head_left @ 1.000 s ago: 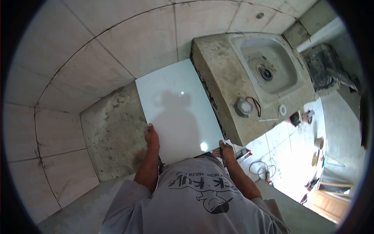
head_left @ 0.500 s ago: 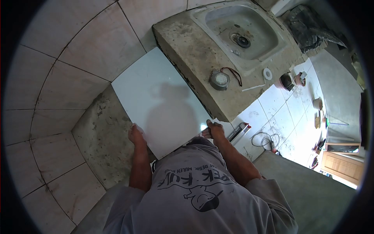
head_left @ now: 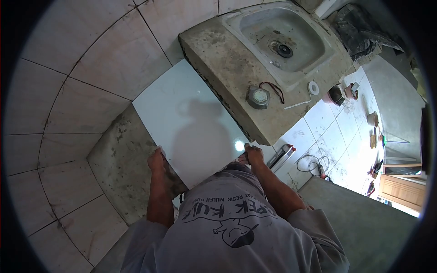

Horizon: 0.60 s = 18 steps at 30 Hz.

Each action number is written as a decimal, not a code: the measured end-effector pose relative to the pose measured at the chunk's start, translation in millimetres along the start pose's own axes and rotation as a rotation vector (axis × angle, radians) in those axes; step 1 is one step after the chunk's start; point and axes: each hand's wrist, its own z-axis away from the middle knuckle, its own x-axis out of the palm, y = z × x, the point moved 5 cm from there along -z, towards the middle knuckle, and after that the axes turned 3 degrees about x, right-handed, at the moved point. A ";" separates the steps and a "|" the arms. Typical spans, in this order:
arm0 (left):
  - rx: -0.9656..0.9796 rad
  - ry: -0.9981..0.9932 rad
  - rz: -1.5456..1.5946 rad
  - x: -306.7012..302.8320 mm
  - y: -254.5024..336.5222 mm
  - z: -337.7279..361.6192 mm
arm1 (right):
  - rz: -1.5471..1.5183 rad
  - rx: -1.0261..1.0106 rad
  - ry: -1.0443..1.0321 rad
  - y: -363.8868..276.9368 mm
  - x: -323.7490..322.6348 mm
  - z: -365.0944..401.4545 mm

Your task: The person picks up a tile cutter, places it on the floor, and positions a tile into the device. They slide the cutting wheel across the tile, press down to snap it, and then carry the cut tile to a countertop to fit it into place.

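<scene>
A large glossy white tile [head_left: 205, 141] lies along the side of the concrete counter, its far edge at the tiled wall. A dark shadow or reflection shows on its face. My left hand [head_left: 156, 160] grips the tile's left edge, with the thumb near the top surface and the fingers partly hidden. At the near right corner, beside the counter's end, my right hand [head_left: 253, 155] is closed on the tile with its fingers curled at the edge. The tile's nearest corner touches or overlaps the front of my grey shirt [head_left: 255, 214].
The concrete counter [head_left: 214, 59] holds a sink [head_left: 255, 38], a tape measure [head_left: 258, 97] and a white tape roll [head_left: 313, 88]. Bare concrete [head_left: 120, 154] lies left of the tile. A red-and-silver tool [head_left: 283, 155] and a coiled cable [head_left: 313, 164] rest on the right.
The view has shifted slightly. Both hands keep hold of the tile, which has hardly moved against the counter and the wall.
</scene>
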 end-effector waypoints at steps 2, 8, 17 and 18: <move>0.117 -0.019 -0.069 -5.7 -15.6 -27.9 | 0.034 0.009 -0.002 0.9 -0.9 -3.3; 0.335 0.087 -0.502 -17.0 -20.9 -52.8 | 0.087 0.036 0.022 9.7 -2.2 -19.2; 0.317 0.159 -0.657 -2.9 13.2 0.8 | 0.132 0.011 -0.058 14.1 -4.6 -31.4; 0.314 0.164 -0.651 -0.8 11.9 3.2 | 0.139 0.008 -0.061 13.8 -5.0 -30.1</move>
